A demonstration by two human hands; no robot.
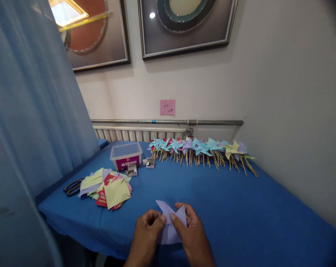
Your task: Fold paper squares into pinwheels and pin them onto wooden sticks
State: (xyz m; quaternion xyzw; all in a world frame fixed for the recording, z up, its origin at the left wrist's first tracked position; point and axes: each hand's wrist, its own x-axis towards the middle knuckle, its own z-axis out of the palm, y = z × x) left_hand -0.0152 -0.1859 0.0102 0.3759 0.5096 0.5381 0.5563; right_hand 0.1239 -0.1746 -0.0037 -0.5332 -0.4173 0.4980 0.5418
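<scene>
A lilac paper square (170, 234) with cut corners is held up near the table's front edge, its points partly folded toward the middle. My left hand (149, 230) pinches its left side between thumb and fingers. On the other side my right hand (190, 230) grips it, with the thumb pressed near the centre and the fingers behind the sheet. Beyond both hands, a long row of finished paper pinwheels (202, 146) on wooden sticks lies across the back of the table.
Left on the blue-covered table (240, 218) lies a pile of coloured paper squares (117, 193) with black-handled scissors (72, 187). Behind it stand a clear plastic tub (126, 150) and two small open boxes, one nearer (132, 170), one farther (150, 163). A blue curtain (31, 92) hangs at left.
</scene>
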